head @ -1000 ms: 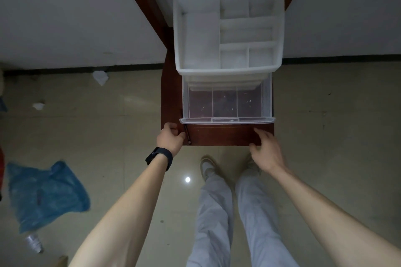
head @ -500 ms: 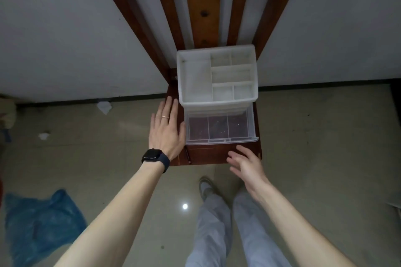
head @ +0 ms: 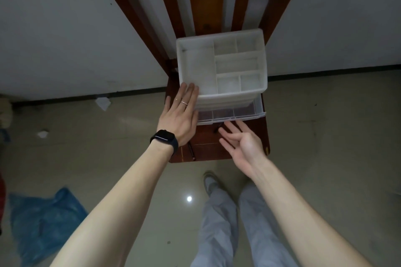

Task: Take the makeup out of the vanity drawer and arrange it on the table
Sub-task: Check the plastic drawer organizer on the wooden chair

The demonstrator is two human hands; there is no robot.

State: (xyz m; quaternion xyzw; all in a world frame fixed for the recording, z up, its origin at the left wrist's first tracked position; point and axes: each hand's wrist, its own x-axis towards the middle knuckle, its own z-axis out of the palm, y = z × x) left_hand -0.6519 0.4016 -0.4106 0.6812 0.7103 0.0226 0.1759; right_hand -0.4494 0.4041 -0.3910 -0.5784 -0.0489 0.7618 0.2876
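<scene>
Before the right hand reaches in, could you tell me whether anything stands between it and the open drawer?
Nothing visible blocks it. The right hand is open before the drawer front; only a small dark stick lies flat on the wooden seat near it. The left hand lies against the organizer on its left side, out of the way.

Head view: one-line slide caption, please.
Left hand flat beside the white organizer, right hand open before its clear, pulled-out drawer.

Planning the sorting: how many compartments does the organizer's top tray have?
6 compartments: one large at left, two small at back, one long mid-right, two small in front. None looks hidden.
</scene>
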